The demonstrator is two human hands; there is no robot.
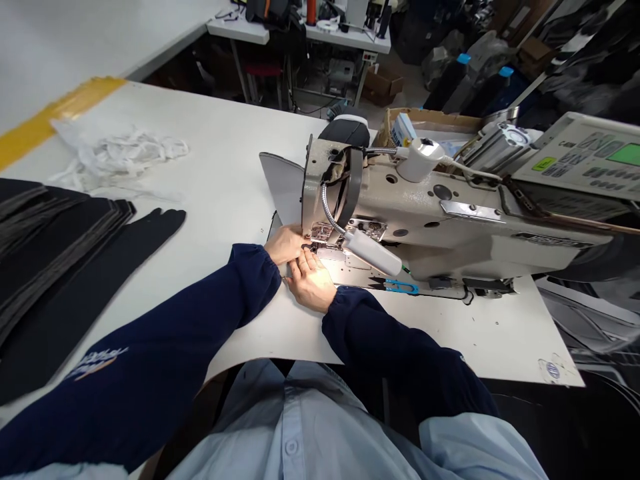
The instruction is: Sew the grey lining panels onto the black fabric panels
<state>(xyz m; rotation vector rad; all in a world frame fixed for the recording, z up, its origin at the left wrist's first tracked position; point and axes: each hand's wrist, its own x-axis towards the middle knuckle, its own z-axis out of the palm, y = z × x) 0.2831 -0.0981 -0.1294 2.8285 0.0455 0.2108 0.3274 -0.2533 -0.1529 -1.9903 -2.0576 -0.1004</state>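
1. Open tabletop [225, 173] stretches from the left hand [286, 245] leftward to the dark fabric pieces [75, 260].
2. The sewing machine [465, 233] stands in the way just beyond this hand and the right hand [313, 281].
3. To the right hand's right, a low white lamp [373, 252] and blue snips [403, 287] obstruct passage.

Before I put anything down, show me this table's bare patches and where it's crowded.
The tabletop is bare between the white scraps and the sewing machine, and mostly bare between the machine and near edge, beyond the right sleeve. It's crowded at the machine's left end, where the left hand and right hand sit, and under the dark fabric.
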